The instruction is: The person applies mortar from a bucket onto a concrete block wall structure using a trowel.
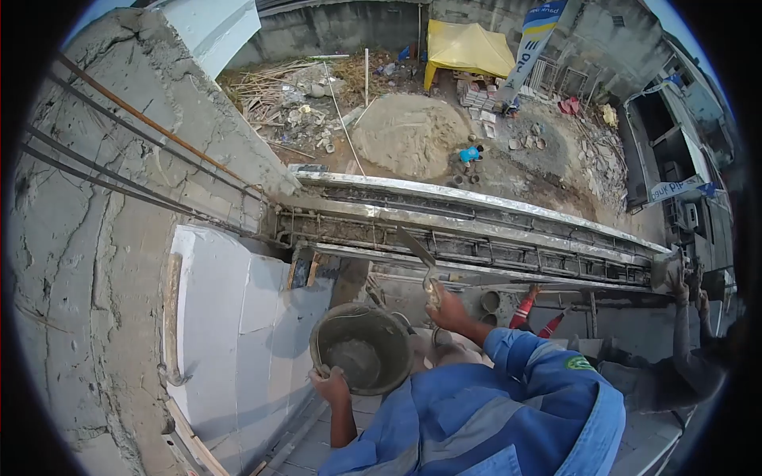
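My left hand (pixel 333 387) is closed on the rim of a dark bucket (pixel 390 332), which is tilted so that its inside faces me. Grey residue coats the bucket's inner wall and bottom. In my right hand (pixel 449 311) is the handle of a trowel (pixel 415 246). Its flat blade points up and away, over the near side of a long formwork trough (pixel 476 210) with steel reinforcing bars along it. The trowel is to the right of the bucket and apart from it.
Rusty bars (pixel 143 119) run from the concrete wall (pixel 87 278) at left. White blocks (pixel 262 317) form a wall beside me. A co-worker (pixel 675 377) reaches up at the right; red sleeves (pixel 524 309) show below. Far down are a sand pile (pixel 409 135) and a person in blue (pixel 471 154).
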`<state>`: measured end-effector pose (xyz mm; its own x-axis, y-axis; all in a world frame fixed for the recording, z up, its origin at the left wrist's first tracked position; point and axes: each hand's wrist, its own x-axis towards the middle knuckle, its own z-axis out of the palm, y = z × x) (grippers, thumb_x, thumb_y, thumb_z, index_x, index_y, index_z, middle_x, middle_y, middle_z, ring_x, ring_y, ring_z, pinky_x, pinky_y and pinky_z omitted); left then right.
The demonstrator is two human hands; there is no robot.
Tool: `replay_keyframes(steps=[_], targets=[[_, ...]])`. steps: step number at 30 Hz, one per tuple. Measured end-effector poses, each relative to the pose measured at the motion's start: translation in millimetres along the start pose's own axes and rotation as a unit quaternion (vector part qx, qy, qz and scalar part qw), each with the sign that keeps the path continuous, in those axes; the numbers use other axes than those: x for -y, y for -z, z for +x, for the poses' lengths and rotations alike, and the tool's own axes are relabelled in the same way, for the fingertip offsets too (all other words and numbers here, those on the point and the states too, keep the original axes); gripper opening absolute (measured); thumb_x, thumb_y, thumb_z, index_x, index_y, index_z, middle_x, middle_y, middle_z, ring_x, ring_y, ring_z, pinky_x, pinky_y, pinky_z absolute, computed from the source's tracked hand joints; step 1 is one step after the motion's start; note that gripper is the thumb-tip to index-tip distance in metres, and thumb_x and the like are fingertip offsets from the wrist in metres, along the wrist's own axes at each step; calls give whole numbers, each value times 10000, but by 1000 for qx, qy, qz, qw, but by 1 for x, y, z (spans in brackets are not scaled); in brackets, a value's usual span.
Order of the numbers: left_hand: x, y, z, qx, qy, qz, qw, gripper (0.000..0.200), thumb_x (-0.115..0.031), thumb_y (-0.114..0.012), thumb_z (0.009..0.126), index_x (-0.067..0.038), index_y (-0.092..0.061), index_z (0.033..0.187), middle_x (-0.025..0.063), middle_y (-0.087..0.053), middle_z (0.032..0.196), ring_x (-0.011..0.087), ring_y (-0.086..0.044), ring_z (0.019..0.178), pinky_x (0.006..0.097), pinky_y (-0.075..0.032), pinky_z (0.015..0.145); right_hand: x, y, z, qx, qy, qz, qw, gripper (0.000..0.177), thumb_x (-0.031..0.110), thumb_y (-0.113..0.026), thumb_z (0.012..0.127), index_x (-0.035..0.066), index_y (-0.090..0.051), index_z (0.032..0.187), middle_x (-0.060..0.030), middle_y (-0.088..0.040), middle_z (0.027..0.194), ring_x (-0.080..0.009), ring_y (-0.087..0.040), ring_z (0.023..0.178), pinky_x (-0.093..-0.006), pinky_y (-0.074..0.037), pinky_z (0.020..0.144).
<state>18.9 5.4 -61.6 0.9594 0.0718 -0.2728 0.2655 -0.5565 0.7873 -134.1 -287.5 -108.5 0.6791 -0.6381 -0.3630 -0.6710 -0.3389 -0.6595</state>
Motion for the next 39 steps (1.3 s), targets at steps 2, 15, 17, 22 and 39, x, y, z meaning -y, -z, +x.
replay_keyframes(steps=[2,15,17,22,39], targets=[[-11,-7,21,49,-13,23,998,327,-69,-641,610,6,-492,892,93,-526,822,226,-504,708,342,-449,705,-49,47,-59,7,-42,-55,998,751,298,-668,772,46,-333,1395,-268,-610,1095,-449,-600,958,-521,-480,836],[-393,-261,71,384,-52,-359,849,319,-115,-705,736,-15,-556,1000,74,-640,919,195,-606,763,327,-501,729,-99,2,-241,-465,-232,89,850,595,117,-646,751,-82,-458,1279,-264,-579,1134,-341,-590,1043,-408,-456,912],[-469,-303,58,481,-78,-414,768,756,-382,-720,816,-43,-352,1383,174,-486,1304,293,-524,1162,452,-422,989,-53,17,-251,-432,-266,149,849,588,104,-636,749,-83,-458,1277,-234,-592,1049,-292,-605,926,-381,-480,813],[-489,-350,16,590,-15,-323,740,897,-431,-631,882,-44,-108,1499,186,-81,1563,420,-352,1337,476,-351,1071,-63,-20,-288,-369,-330,326,805,529,81,-617,746,-80,-484,1231,-142,-595,844,-163,-574,640,-330,-477,562],[28,-257,-132,652,-188,493,544,450,-315,-708,821,11,-614,1116,64,-658,830,127,-624,710,259,-501,607,-240,-178,-435,-400,-533,437,604,248,174,-667,784,-11,-579,925,-105,-625,671,-198,-597,565,-356,-465,518]])
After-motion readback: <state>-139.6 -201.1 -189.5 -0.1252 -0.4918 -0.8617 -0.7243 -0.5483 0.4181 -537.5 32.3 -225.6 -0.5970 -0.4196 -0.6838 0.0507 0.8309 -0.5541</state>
